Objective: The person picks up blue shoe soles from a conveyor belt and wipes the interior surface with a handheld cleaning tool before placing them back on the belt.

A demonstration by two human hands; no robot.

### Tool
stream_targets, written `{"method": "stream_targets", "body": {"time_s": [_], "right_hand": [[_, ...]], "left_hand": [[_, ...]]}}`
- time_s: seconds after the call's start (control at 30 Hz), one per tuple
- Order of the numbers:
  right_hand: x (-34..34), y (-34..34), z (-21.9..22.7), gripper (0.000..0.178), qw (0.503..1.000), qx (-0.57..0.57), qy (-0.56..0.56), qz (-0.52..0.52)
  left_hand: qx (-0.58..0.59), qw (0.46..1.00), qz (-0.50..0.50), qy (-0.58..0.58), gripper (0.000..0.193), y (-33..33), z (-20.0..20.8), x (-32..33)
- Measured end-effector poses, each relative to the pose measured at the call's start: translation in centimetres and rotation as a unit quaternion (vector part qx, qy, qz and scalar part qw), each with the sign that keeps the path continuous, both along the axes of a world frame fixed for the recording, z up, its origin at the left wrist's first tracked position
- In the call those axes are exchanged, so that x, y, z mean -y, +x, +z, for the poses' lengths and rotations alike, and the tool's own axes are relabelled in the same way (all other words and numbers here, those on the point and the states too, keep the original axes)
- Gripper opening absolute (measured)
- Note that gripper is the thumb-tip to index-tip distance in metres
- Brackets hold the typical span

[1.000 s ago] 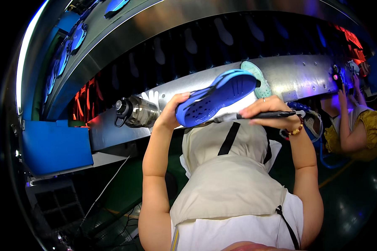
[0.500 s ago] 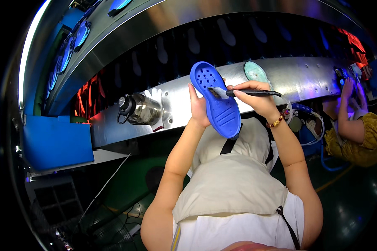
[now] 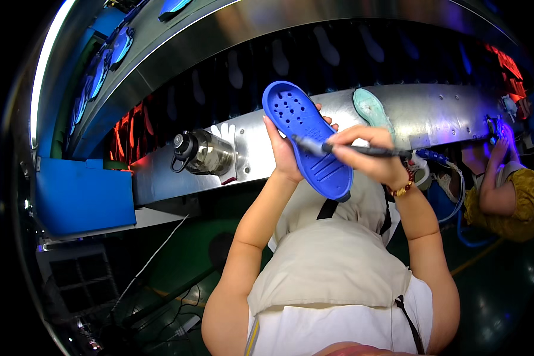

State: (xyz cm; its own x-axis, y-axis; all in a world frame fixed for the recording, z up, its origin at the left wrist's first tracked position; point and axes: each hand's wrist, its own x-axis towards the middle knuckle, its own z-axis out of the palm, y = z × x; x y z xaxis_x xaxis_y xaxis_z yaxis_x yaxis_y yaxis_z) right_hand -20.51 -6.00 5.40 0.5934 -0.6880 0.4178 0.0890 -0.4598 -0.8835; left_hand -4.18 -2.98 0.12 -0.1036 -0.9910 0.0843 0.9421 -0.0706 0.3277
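A blue shoe sole, with round holes at its far end and grooves toward its near end, is held up over the metal ledge. My left hand grips it from beneath, thumb along its left edge and fingertips showing past the right edge. In my right hand is a brush with a black handle and a thin tube running off its back end. Its pale bristles, blurred, lie over the middle of the sole, just above the grooves. A pale green sole rests on the ledge beyond my right hand.
On the metal ledge, a clear bottle with a black lid lies beside a white glove. Behind runs a dark conveyor carrying several soles. A blue box stands at left; a co-worker in yellow sits at right.
The brush has moved nearer the grooved end of the blue sole, and my right hand is lower and more blurred. The whole view has shifted slightly.
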Motion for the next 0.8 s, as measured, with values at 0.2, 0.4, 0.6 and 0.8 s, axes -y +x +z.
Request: {"method": "stream_targets", "body": {"time_s": [0.2,0.4,0.6,0.8], "right_hand": [[-1.0,-1.8,0.0,0.017,0.981,0.0,0.108,0.163],[-0.7,-2.3,-0.6,0.021,0.981,-0.042,0.0,0.188],[0.7,-3.0,-3.7,0.016,0.947,0.112,0.267,0.137],[-1.2,-1.1,-3.5,0.016,0.886,0.237,0.392,0.067]], "left_hand": [[0.045,0.997,0.059,0.032,0.091,1.6,1.5,-0.5],[0.07,0.995,0.073,0.017,0.089,1.9,1.8,-0.1],[0.045,0.996,0.068,0.038,0.083,1.4,3.7,0.4],[0.061,0.994,0.095,-0.001,0.055,-0.9,2.8,-1.4]]}}
